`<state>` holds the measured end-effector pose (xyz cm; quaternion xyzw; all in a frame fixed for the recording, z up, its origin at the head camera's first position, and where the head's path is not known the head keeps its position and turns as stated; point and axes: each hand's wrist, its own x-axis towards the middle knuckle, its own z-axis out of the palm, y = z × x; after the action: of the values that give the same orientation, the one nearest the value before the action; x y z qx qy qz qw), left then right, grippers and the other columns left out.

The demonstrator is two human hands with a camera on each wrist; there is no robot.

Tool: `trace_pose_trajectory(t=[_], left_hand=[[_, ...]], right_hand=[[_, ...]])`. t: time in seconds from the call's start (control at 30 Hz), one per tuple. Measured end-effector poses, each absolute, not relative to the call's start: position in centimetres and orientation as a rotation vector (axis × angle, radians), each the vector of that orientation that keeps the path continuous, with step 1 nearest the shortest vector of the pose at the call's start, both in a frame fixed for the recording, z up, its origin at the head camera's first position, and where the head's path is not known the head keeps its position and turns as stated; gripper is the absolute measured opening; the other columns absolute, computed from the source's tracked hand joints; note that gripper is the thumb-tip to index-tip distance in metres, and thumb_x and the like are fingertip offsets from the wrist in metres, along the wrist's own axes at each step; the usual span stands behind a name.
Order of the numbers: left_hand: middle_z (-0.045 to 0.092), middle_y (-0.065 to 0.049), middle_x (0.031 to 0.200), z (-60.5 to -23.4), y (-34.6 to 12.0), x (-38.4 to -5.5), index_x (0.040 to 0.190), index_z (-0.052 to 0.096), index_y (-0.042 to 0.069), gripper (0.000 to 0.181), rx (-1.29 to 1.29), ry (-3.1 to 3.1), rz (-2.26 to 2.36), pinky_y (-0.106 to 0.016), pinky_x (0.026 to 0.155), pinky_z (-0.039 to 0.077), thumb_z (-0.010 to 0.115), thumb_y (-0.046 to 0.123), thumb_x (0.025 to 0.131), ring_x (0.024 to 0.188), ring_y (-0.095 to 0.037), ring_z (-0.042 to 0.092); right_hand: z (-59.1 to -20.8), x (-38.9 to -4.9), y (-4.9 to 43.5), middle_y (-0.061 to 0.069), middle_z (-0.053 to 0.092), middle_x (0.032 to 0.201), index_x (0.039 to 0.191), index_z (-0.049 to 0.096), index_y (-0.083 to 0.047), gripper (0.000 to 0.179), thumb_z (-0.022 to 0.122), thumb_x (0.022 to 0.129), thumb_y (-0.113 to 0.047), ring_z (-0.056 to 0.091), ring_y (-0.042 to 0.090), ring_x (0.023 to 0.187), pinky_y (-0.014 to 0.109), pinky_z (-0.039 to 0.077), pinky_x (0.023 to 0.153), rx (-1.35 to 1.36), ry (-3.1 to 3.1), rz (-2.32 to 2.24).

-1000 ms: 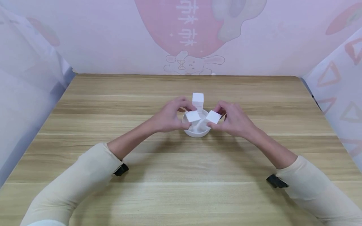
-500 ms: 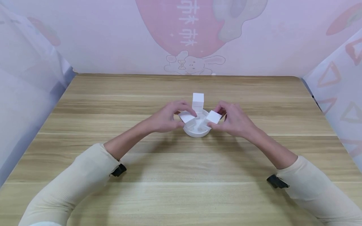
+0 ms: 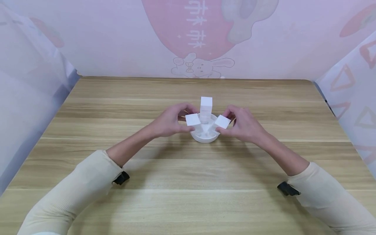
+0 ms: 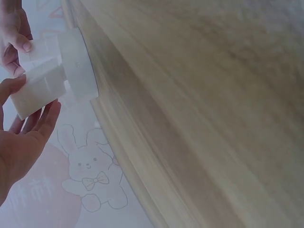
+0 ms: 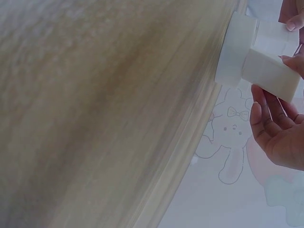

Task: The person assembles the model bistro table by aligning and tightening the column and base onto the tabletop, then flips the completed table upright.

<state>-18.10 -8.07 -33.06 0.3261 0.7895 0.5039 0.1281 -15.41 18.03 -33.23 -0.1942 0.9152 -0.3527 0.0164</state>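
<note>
In the head view, a round white dish (image 3: 204, 140) stands on the table with three white rectangular blocks upright at its rim. My left hand (image 3: 169, 121) pinches the left block (image 3: 192, 120) between thumb and fingers. On the other side my right hand (image 3: 243, 125) holds the right block (image 3: 222, 121) the same way. Nothing touches the back block (image 3: 206, 104). The left wrist view has the left block (image 4: 40, 90) against the dish (image 4: 78, 64). In the right wrist view the right block's (image 5: 270, 73) lower end meets the dish (image 5: 236, 47).
The wood-grain table (image 3: 188, 195) spreads around the dish on all sides. A pale back wall (image 3: 117, 42) with printed rabbits and fruit rises behind the table's far edge. Pale side panels flank it left and right.
My left hand has moved left with its block, which now stands at the dish's left side instead of over its middle. The right hand, right block and back block have stayed nearly still.
</note>
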Motion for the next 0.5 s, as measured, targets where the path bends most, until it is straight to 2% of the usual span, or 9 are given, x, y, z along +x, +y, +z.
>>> trace_pose_trajectory(t=[0.13, 0.3, 0.4, 0.5], left_hand=[[0.062, -0.010, 0.114, -32.83, -8.38, -18.37, 0.115, 0.060, -0.001, 0.039, 1.015, 2.355, 1.371, -0.038, 0.091, 0.049, 0.070, -0.006, 0.078, 0.103, -0.023, 0.058], [0.060, -0.008, 0.123, -32.77, -8.45, -18.56, 0.120, 0.063, 0.002, 0.041, 1.051, 2.414, 1.304, -0.038, 0.090, 0.050, 0.065, -0.007, 0.079, 0.112, -0.022, 0.053], [0.058, -0.012, 0.123, -32.82, -8.37, -18.61, 0.124, 0.059, 0.000, 0.048, 1.020, 2.432, 1.315, -0.038, 0.088, 0.050, 0.070, -0.005, 0.077, 0.111, -0.023, 0.053], [0.057, -0.012, 0.117, -32.82, -8.24, -18.49, 0.126, 0.054, 0.000, 0.058, 0.890, 2.455, 1.348, -0.036, 0.087, 0.050, 0.079, 0.007, 0.073, 0.105, -0.023, 0.055]], right_hand=[[-33.24, -15.44, 18.04, 0.005, 0.066, 0.086, 0.090, 0.060, -0.006, 0.037, 0.083, 0.070, -0.026, 0.061, 0.023, 0.078, 0.031, 0.050, 0.060, -0.604, 2.845, -1.102], [-33.25, -15.42, 18.10, 0.006, 0.066, 0.087, 0.090, 0.060, -0.006, 0.037, 0.082, 0.071, -0.027, 0.061, 0.025, 0.079, 0.031, 0.050, 0.060, -0.599, 2.845, -1.099], [-33.27, -15.40, 18.10, 0.006, 0.067, 0.087, 0.091, 0.060, -0.006, 0.037, 0.082, 0.071, -0.028, 0.061, 0.024, 0.078, 0.031, 0.050, 0.060, -0.602, 2.847, -1.095], [-33.30, -15.37, 18.07, 0.005, 0.067, 0.087, 0.090, 0.060, -0.006, 0.037, 0.082, 0.071, -0.028, 0.061, 0.023, 0.078, 0.031, 0.050, 0.060, -0.601, 2.851, -1.092]])
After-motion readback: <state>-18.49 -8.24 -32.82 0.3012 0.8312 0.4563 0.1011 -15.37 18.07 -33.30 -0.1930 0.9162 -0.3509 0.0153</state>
